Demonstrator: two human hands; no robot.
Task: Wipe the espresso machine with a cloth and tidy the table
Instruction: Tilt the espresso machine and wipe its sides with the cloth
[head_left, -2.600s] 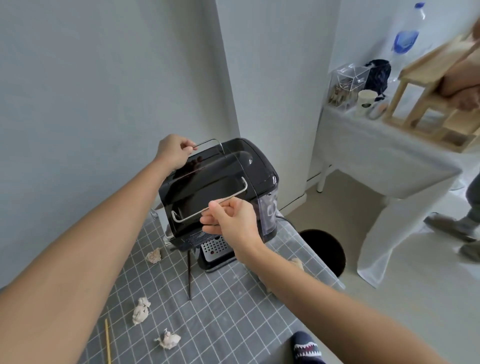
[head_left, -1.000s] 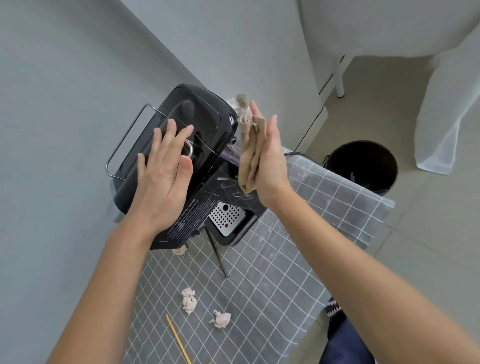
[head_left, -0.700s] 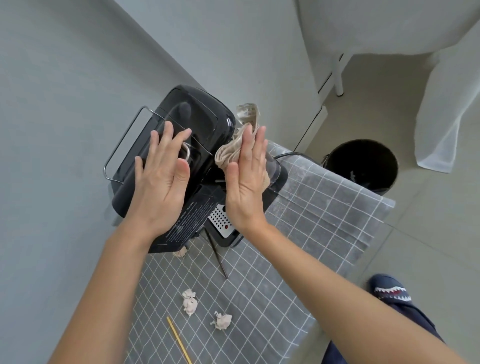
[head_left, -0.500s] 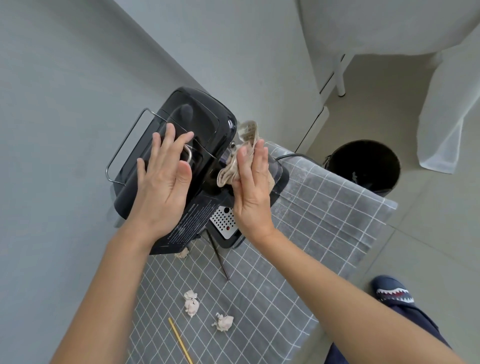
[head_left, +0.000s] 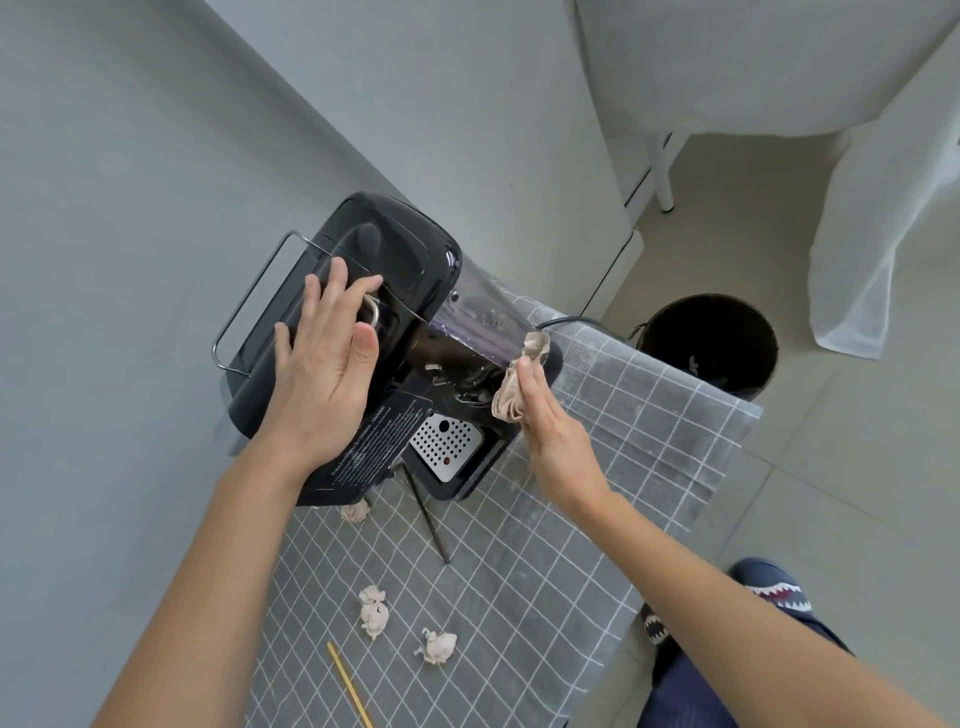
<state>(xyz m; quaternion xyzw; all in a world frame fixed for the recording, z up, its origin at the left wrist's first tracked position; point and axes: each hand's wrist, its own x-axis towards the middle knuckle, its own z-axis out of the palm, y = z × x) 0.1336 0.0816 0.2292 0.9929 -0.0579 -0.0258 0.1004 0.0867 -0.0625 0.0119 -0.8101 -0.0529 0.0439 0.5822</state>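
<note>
A black espresso machine (head_left: 395, 254) with a wire rail on top and a clear water tank (head_left: 478, 317) on its right side stands on a table with a grey checked cloth (head_left: 613, 467). My left hand (head_left: 327, 374) lies flat on the machine's top, fingers spread, holding nothing. My right hand (head_left: 550, 436) presses a crumpled beige cloth (head_left: 519, 384) against the machine's right side, low down by the tank. The perforated drip tray (head_left: 447, 447) shows between my hands.
Crumpled paper scraps lie on the table: one (head_left: 356, 512) under the machine's front, two (head_left: 374, 610) (head_left: 439, 647) nearer me. A dark stick (head_left: 426, 514) and a yellow stick (head_left: 350, 686) lie there too. A black bin (head_left: 706, 338) stands on the floor beyond the table's right edge.
My right hand has slid the cloth from the upper side of the machine down and to the right along the tank. My left hand has stayed flat on top.
</note>
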